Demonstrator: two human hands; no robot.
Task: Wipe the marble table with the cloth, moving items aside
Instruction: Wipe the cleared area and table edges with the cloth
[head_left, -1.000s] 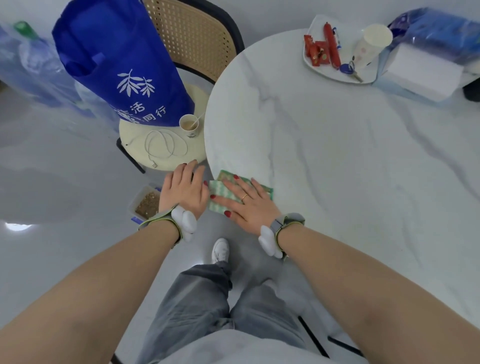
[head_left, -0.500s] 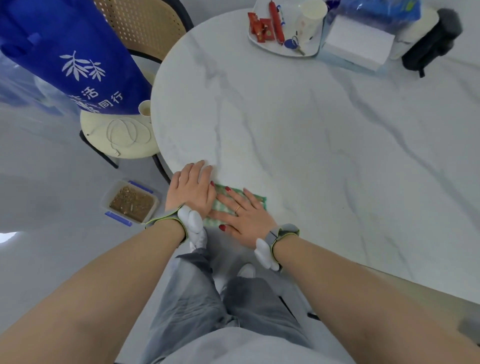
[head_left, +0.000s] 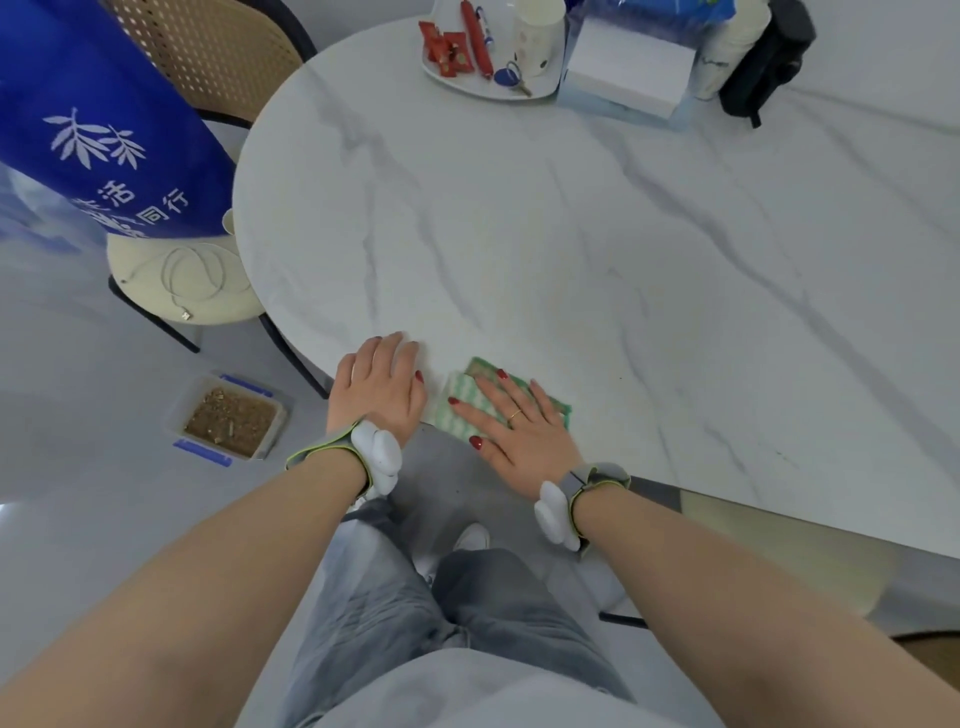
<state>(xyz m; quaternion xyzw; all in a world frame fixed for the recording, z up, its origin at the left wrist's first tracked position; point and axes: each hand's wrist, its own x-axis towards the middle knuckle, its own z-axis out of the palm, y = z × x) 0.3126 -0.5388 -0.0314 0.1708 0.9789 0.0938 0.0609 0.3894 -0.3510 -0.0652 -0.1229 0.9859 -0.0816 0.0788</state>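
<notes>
The cloth (head_left: 457, 402) is folded, green and white with a wavy stripe and a darker green edge, and lies flat at the near rim of the round marble bench (head_left: 571, 249). The right hand (head_left: 511, 421) presses on it, fingers spread flat, grasping nothing. The left hand (head_left: 379, 387) rests flat and released on the bare marble just beside the cloth, at the rim. Beyond the hands the marble lies open across the middle. Along the far edge stand a white tray (head_left: 467, 85) of small items, a white box (head_left: 628, 70) and a black bag (head_left: 763, 62).
</notes>
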